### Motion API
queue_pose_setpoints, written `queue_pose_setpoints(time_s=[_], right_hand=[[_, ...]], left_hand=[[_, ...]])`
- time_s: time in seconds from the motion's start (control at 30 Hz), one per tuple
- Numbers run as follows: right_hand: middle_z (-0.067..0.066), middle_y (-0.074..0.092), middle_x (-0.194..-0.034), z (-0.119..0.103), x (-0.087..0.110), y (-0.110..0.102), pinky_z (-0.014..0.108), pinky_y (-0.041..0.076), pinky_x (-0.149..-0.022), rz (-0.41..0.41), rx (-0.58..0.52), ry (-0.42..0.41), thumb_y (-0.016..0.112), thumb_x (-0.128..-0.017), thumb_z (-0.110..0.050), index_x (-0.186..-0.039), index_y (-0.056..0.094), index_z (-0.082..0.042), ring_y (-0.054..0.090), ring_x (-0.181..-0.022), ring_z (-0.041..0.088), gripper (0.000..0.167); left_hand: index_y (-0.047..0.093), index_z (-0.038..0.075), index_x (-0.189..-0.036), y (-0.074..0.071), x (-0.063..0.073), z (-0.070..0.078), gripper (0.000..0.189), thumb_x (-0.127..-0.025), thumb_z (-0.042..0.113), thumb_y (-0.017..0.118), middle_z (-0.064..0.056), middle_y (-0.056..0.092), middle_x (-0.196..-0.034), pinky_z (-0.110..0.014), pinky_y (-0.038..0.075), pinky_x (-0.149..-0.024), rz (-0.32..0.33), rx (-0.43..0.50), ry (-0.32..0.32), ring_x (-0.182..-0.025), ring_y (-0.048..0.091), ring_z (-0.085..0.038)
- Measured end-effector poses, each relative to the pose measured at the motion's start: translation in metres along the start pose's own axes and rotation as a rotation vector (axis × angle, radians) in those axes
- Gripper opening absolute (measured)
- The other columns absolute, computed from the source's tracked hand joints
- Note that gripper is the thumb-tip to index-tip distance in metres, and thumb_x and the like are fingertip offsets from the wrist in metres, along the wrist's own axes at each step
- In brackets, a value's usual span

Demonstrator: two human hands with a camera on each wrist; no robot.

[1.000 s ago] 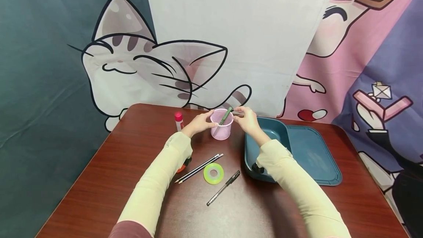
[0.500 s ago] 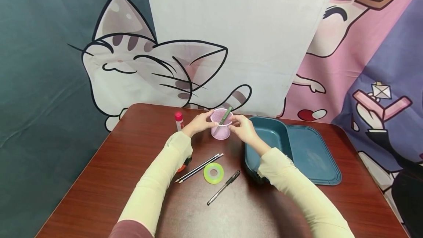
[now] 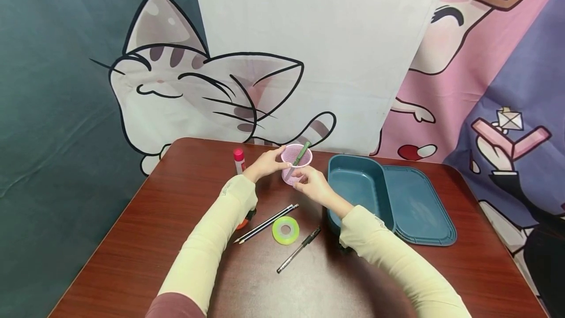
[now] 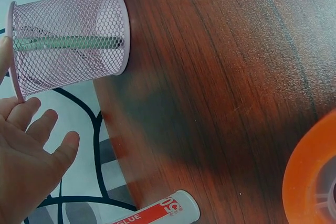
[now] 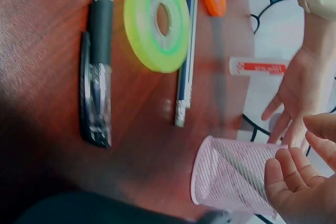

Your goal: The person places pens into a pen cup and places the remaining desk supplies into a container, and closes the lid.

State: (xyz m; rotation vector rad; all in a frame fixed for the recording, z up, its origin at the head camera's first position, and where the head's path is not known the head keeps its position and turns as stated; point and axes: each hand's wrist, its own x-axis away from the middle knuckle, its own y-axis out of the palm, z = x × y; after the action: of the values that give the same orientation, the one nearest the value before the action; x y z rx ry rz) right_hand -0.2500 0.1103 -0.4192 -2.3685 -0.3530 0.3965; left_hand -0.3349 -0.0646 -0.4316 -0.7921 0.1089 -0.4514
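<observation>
Pink mesh cup (image 3: 295,163) stands upright near the far edge of the table (image 3: 176,259), a green pen (image 3: 302,153) leaning inside it. The left hand (image 3: 267,163) rests against the cup's left rim, fingers relaxed and spread, curled round nothing. The right hand (image 3: 311,186) sits at the cup's near right side with fingers loosely open, touching the mesh. Left of the cup stands a glue stick (image 3: 239,160), its label reading "GLUE" in the left wrist view. Nearer the person than the cup lie two pencils (image 3: 267,224), a green tape roll (image 3: 285,230) and a black pen (image 3: 299,250). Right of the cup sits a teal tray (image 3: 419,210).
</observation>
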Motion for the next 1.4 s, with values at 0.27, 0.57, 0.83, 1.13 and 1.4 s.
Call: queue_pose_setpoints(time_s=[0.27, 0.57, 0.83, 1.13, 1.4], right_hand=[[0.017, 0.061, -0.095, 0.003, 0.007, 0.019, 0.037, 0.047, -0.073, -0.045, 0.0, -0.044, 0.067, -0.073, -0.003, -0.093, 0.063, -0.003, 0.058, -0.083, 0.029, 0.02], [0.015, 0.058, -0.095, 0.006, 0.014, 0.034, 0.028, 0.044, -0.067, -0.09, 0.023, -0.043, 0.067, -0.073, -0.005, -0.1, 0.062, -0.002, 0.055, -0.079, 0.022, 0.027], [0.009, 0.057, -0.09, 0.012, 0.018, 0.05, 0.025, 0.04, -0.066, -0.098, 0.091, -0.03, 0.068, -0.07, -0.007, -0.097, 0.063, -0.003, 0.05, -0.073, 0.015, 0.027], [0.007, 0.058, -0.086, 0.018, 0.019, 0.061, 0.029, 0.044, -0.069, -0.111, 0.168, -0.011, 0.067, -0.068, -0.008, -0.088, 0.066, -0.007, 0.056, -0.079, 0.018, 0.02], [0.007, 0.059, -0.082, 0.019, 0.02, 0.066, 0.029, 0.042, -0.068, -0.088, 0.182, -0.003, 0.067, -0.066, -0.006, -0.081, 0.067, -0.008, 0.055, -0.077, 0.019, 0.015]], left_hand=[[0.026, 0.01, -0.14, 0.0, 0.001, 0.0, 0.071, -0.082, 0.033, 0.059, -0.012, 0.042, -0.135, -0.042, 0.03, -0.103, 0.004, -0.008, 0.004, -0.124, 0.04, -0.026], [0.026, 0.01, -0.14, -0.001, 0.002, 0.001, 0.07, -0.082, 0.033, 0.059, -0.011, 0.041, -0.136, -0.041, 0.03, -0.103, 0.011, -0.013, 0.009, -0.124, 0.039, -0.025], [0.026, 0.009, -0.139, -0.002, 0.002, 0.001, 0.071, -0.082, 0.033, 0.06, -0.011, 0.041, -0.136, -0.04, 0.03, -0.103, 0.013, -0.011, 0.014, -0.125, 0.038, -0.024], [0.025, 0.009, -0.14, -0.001, 0.002, 0.002, 0.071, -0.082, 0.033, 0.06, -0.011, 0.038, -0.138, -0.039, 0.028, -0.104, 0.011, -0.006, 0.012, -0.127, 0.036, -0.024], [0.024, 0.01, -0.14, -0.001, 0.003, 0.002, 0.07, -0.083, 0.033, 0.059, -0.01, 0.035, -0.14, -0.038, 0.028, -0.105, 0.006, -0.006, 0.024, -0.128, 0.035, -0.023]])
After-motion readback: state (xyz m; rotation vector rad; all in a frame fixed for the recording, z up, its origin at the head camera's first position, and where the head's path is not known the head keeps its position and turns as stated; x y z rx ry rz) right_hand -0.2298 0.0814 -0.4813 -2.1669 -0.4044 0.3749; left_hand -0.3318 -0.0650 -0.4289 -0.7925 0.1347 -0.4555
